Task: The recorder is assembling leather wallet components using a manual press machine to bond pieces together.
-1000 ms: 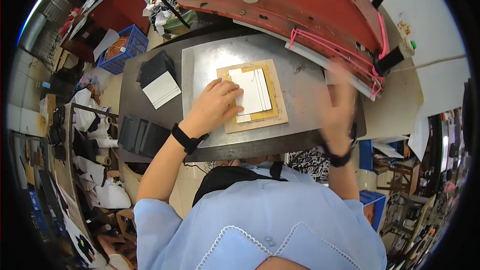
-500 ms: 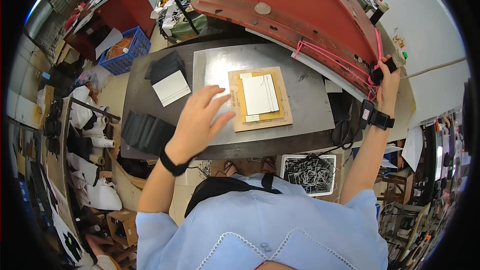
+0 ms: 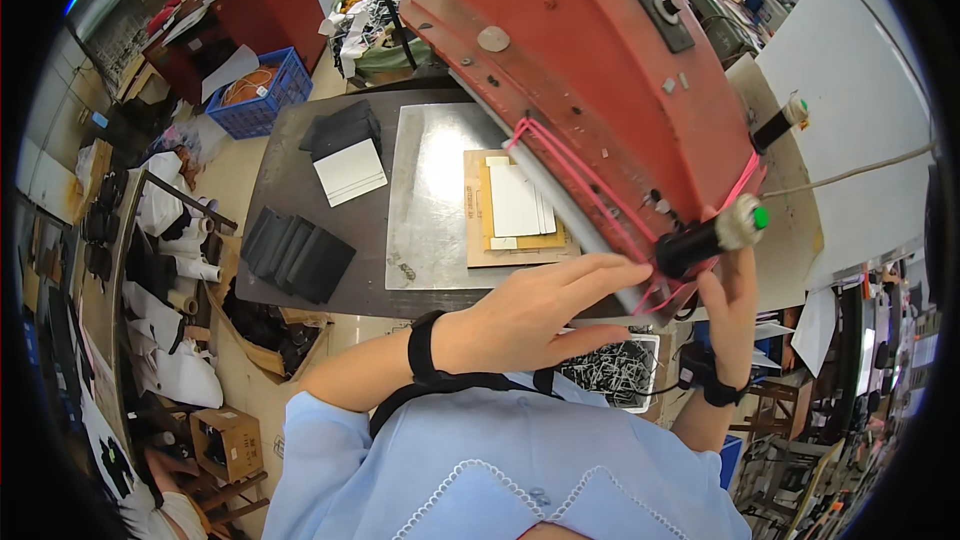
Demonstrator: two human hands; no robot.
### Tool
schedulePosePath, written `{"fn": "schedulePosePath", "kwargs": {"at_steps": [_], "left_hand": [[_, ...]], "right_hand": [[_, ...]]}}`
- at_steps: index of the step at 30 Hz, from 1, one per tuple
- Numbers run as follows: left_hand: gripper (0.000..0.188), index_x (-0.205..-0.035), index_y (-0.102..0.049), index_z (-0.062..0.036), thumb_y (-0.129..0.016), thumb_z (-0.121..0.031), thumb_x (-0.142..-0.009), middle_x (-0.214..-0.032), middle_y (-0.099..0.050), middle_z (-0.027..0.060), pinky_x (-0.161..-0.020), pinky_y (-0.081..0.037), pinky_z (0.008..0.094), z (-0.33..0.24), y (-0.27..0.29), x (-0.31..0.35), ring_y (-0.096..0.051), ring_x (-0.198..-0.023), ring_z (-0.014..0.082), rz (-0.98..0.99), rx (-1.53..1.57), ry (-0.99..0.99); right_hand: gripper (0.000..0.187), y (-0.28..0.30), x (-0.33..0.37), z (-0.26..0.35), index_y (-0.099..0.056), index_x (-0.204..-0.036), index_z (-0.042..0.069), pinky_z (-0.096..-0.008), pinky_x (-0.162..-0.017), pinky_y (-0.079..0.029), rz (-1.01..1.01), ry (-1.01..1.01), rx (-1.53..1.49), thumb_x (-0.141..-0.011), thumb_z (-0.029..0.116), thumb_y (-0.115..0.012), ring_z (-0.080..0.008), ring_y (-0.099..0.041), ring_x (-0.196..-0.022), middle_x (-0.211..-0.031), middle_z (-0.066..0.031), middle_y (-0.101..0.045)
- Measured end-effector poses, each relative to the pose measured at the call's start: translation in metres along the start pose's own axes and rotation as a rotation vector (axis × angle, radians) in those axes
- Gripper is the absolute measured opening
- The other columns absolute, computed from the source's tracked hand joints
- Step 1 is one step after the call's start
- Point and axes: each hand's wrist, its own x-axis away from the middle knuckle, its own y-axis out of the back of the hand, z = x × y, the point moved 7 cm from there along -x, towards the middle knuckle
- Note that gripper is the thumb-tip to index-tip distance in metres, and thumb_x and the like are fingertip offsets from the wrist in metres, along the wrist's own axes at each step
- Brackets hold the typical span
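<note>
Dark table [image 3: 365, 225], red machine arm [image 3: 590, 70] above. We stretch left hand [image 3: 545, 312], thumb apart, empty, beside black handle [image 3: 688, 248]; right hand [image 3: 735, 312] half-curled behind it, grip we cannot tell.

The heavy metal press arm [image 3: 570, 60] is brick red, the thin looped cord [image 3: 575, 165] bright pink, the cylindrical handle [image 3: 688, 248] black with a green tip [image 3: 761, 217]. Thin dark parallel lines stripe the white rectangular sheet [image 3: 515, 202] above a yellow plate [image 3: 488, 202] and tan flat board [image 3: 474, 215]. White scalloped trim [image 3: 463, 466] edges the light-blue cloth collar [image 3: 470, 495].
</note>
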Motion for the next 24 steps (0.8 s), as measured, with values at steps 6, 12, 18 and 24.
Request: {"fn": "schedulePosePath", "kwargs": {"at_steps": [6, 12, 18, 24], "left_hand": [[0.104, -0.148, -0.027, 0.0007, -0.09, -0.024, -0.069, -0.147, -0.042, 0.0166, -0.108, -0.037, 0.0369, -0.014, 0.006, -0.023, -0.045, -0.133, 0.0237, -0.088, 0.253, 0.034], [0.057, -0.122, -0.049, 0.0023, -0.047, -0.048, -0.096, -0.082, -0.062, 0.0106, -0.074, -0.051, 0.0313, -0.01, 0.063, 0.027, -0.063, -0.077, 0.0193, -0.511, 0.424, 0.143], [0.06, -0.125, -0.046, 0.0026, -0.037, -0.05, -0.097, -0.07, -0.057, 0.0107, -0.067, -0.051, 0.0338, -0.013, 0.112, 0.064, -0.059, -0.065, 0.0215, -0.736, 0.426, 0.223], [0.064, -0.134, -0.041, 0.0041, -0.05, -0.041, -0.091, -0.065, -0.054, 0.0067, -0.058, -0.049, 0.0275, -0.012, 0.128, 0.073, -0.056, -0.058, 0.018, -0.778, 0.393, 0.266]], "right_hand": [[0.054, 0.144, -0.073, -0.039, -0.039, -0.145, 0.001, -0.0377, -0.112, -0.032, -0.565, 0.037, 0.27, -0.103, 0.035, -0.045, -0.023, -0.044, -0.133, -0.143, -0.0162, -0.048], [0.064, 0.053, -0.109, -0.027, -0.037, -0.144, 0.003, -0.031, -0.09, -0.047, -0.242, -0.032, -0.435, -0.104, 0.052, -0.029, -0.0199, -0.064, -0.093, -0.108, -0.0141, -0.066], [0.059, 0.019, -0.078, -0.003, -0.048, -0.129, -0.001, -0.0297, -0.067, -0.052, -0.254, 0.114, -0.619, -0.104, 0.049, -0.029, -0.0108, -0.051, -0.055, -0.073, -0.0035, -0.053], [0.031, 0.005, -0.07, 0.012, -0.061, -0.105, -0.003, -0.0265, -0.064, -0.049, -0.064, -0.012, -0.594, -0.092, 0.022, -0.049, -0.0144, -0.059, -0.066, -0.075, -0.0098, -0.062]]}}
